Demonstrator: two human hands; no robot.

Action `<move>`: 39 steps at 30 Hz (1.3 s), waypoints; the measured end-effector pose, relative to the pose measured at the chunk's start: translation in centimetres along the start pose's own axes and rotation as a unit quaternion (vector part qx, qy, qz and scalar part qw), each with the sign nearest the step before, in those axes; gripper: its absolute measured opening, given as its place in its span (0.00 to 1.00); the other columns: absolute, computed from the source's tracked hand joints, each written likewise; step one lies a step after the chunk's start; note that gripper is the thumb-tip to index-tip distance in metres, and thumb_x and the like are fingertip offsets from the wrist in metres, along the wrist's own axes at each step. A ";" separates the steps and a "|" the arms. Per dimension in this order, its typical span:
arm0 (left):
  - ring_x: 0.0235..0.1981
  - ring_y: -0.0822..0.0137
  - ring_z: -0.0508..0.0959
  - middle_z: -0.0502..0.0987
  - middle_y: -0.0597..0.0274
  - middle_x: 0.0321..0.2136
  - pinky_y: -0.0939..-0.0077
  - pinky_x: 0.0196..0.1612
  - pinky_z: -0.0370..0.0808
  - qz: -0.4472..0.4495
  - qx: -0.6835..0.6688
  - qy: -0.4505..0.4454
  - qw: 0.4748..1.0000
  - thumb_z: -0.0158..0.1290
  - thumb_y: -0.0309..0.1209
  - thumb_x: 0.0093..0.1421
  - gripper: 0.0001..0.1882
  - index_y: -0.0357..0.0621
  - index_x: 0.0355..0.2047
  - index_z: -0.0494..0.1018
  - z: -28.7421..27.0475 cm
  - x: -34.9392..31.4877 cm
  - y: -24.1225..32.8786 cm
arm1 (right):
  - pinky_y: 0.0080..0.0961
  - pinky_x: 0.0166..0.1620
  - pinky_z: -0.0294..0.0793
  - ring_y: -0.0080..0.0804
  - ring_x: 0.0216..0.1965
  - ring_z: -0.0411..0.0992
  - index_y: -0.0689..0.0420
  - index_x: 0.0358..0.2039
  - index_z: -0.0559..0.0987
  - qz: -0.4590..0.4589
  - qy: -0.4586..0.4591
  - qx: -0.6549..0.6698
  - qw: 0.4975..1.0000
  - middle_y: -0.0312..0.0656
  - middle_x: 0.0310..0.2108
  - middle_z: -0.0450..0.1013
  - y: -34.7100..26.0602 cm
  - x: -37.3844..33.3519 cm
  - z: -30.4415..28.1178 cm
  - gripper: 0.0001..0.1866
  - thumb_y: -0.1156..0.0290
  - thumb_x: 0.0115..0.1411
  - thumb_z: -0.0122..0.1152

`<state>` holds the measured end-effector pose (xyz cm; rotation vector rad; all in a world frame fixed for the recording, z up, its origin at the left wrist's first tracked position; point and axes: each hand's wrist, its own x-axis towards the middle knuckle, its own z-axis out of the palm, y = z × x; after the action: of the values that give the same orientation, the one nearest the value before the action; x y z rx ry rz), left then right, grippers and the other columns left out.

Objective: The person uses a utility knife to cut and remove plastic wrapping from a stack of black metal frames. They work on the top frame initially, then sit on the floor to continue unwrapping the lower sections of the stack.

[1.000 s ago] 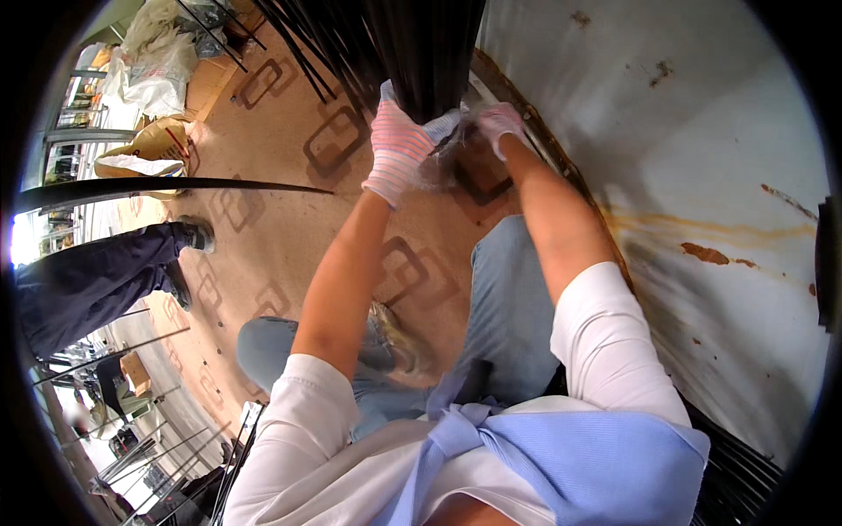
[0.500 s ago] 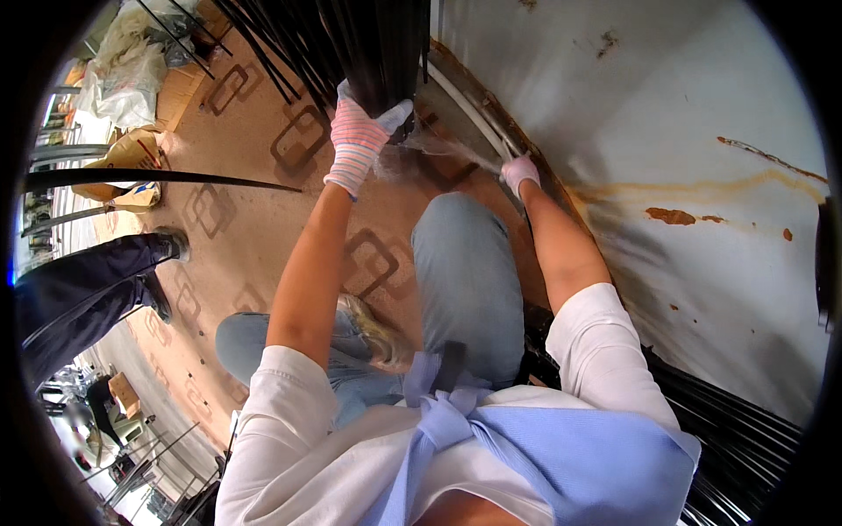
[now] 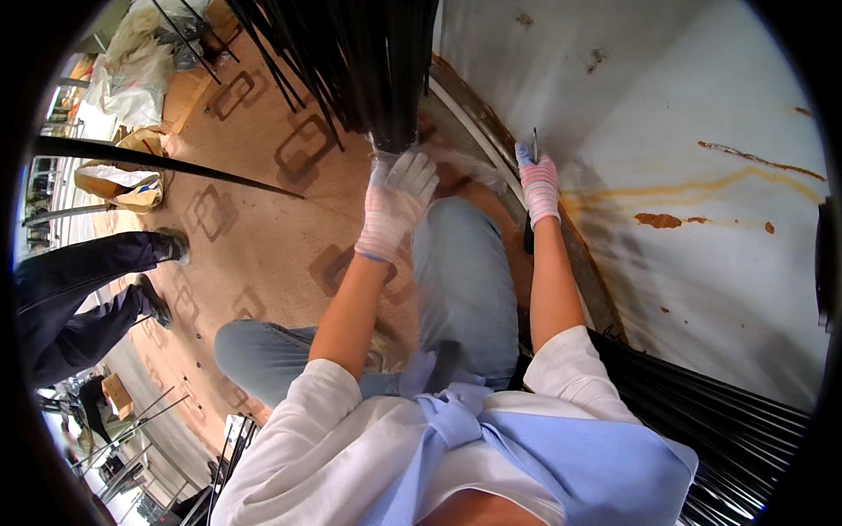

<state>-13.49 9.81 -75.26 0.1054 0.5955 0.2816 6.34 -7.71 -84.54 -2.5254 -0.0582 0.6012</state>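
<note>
A thick bundle of long black rods [image 3: 373, 61] comes in from the top, its near end wrapped in clear plastic film [image 3: 478, 168] that trails to the right. My left hand [image 3: 399, 197], in a pink-striped glove, is just below that end with its fingers stretched out, slightly blurred; whether it touches the film is unclear. By the pale wall my right hand [image 3: 539, 186], gloved alike, closes round a slim tool with a thin metal tip [image 3: 535, 138] pointing away from me. Its exact kind cannot be made out.
A rust-stained pale wall [image 3: 667, 158] rises on the right, with a white pipe [image 3: 465, 118] along its foot. More black rods [image 3: 719, 403] lie at lower right. Another person's dark-trousered legs [image 3: 88, 272] stand at left, near a torn carton [image 3: 132, 180] and a slanting black rod [image 3: 175, 162].
My left hand has let go of the bundle's end and moved down and right, its fingers now stretched. The right hand has moved slightly right, its tool tip now turned up.
</note>
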 end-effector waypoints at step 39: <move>0.43 0.48 0.73 0.74 0.44 0.39 0.65 0.45 0.68 0.071 0.691 0.387 0.607 0.50 0.47 0.47 0.26 0.38 0.39 0.72 -1.6 6.3 4.7 | 0.18 0.18 0.59 0.19 0.16 0.58 0.51 0.44 0.69 -0.061 -0.425 0.383 0.818 0.34 0.20 0.63 -15.2 -13.1 -5.1 0.13 0.62 0.60 0.46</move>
<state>-10.50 16.17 -79.13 1.6360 1.5951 -0.0779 -2.07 0.63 -67.54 -1.3235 -0.2420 1.3347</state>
